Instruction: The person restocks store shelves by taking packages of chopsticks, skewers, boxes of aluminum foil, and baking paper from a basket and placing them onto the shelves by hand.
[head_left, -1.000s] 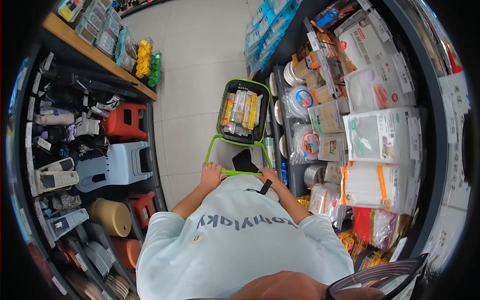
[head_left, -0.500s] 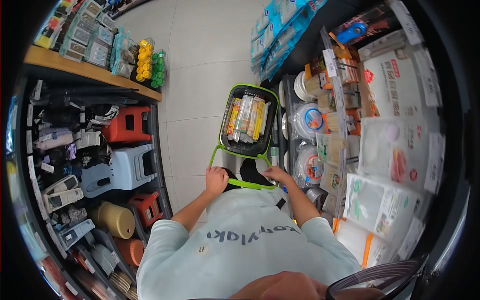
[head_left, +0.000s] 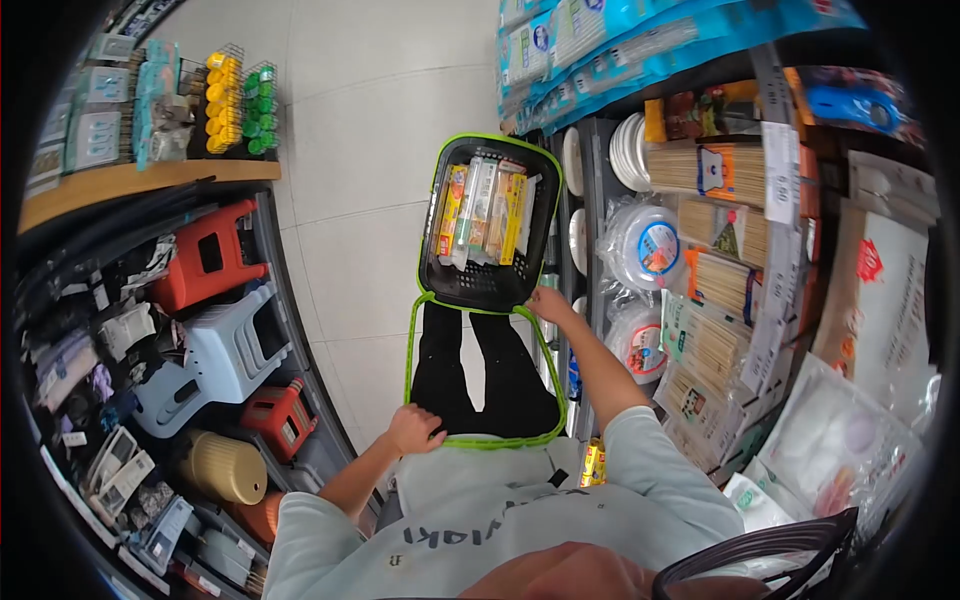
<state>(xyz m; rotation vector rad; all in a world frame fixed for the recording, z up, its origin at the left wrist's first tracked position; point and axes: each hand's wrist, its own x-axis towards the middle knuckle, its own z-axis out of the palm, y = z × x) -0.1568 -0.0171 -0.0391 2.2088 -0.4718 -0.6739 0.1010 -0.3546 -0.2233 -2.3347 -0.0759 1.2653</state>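
A black shopping basket (head_left: 433, 272) with a lime green rim is in front of my body. Inside it lie several long boxes and packs (head_left: 484, 212), some yellow, some pale. Its green handle (head_left: 500, 441) is tilted back against my shirt, framing my black-clad legs. My left hand (head_left: 416, 429) is closed round the handle's left end, close to my waist. Farther forward, my right hand (head_left: 546, 304) has its fingers curled at the basket's near right corner, where the handle joins the rim; the fingertips are partly hidden.
Close on the right, a shelf holds bundled wooden skewers (head_left: 722, 225), packed bowls (head_left: 645, 255) and plastic-wrapped packs (head_left: 845, 430). Blue bags (head_left: 590, 50) hang ahead. The left shelf carries a red stool (head_left: 205, 256), a light blue stool (head_left: 232, 338) and a beige bin (head_left: 226, 466).
My right hand has moved forward from the handle to the basket's corner. The handle now shows as a longer loop, my left hand sits lower in view, and the right shelf appears nearer.
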